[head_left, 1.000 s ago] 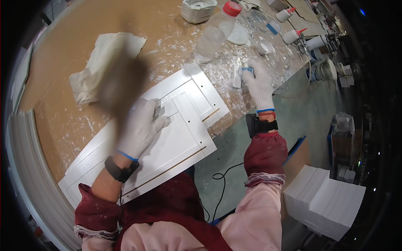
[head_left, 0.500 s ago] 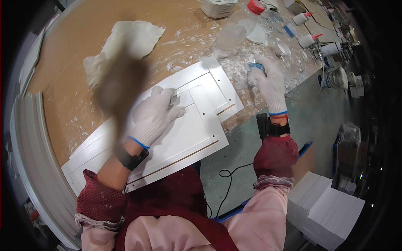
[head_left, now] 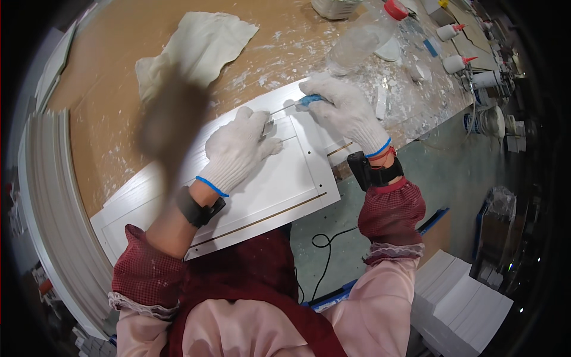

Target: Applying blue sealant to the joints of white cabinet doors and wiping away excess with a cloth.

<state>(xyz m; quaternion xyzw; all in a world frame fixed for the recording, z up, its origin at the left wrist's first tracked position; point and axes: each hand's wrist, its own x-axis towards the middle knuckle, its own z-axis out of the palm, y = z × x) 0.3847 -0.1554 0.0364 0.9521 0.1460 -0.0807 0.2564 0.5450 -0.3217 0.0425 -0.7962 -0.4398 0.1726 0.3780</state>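
Two white framed panels lie on the worktable, one partly over the other. My left hand [head_left: 238, 143], in a white knit glove, rests on the upper panel [head_left: 262, 184]. Its fingers are bent, and a small grey edge shows between thumb and fingers; what it is I cannot make out. My right hand [head_left: 345, 113], gloved likewise, is closed round a blue-handled tool [head_left: 310, 100]. The tool's thin metal blade points left toward my left fingertips, above the far edge of the upper panel. The lower panel [head_left: 309, 128] sticks out beneath my right hand.
A cream cloth [head_left: 208, 44] and a red-capped clear bottle [head_left: 363, 41] lie beyond the panels. White glue bottles [head_left: 455, 63] stand at the far right. Long white boards [head_left: 65, 208] lean at left; stacked white pieces [head_left: 458, 303] sit lower right. A dark blur [head_left: 175, 119] covers part of the view.
My right hand has moved left with the blue-handled tool, from the bare tabletop to over the panels beside my left hand. The left hand stays on the upper panel.
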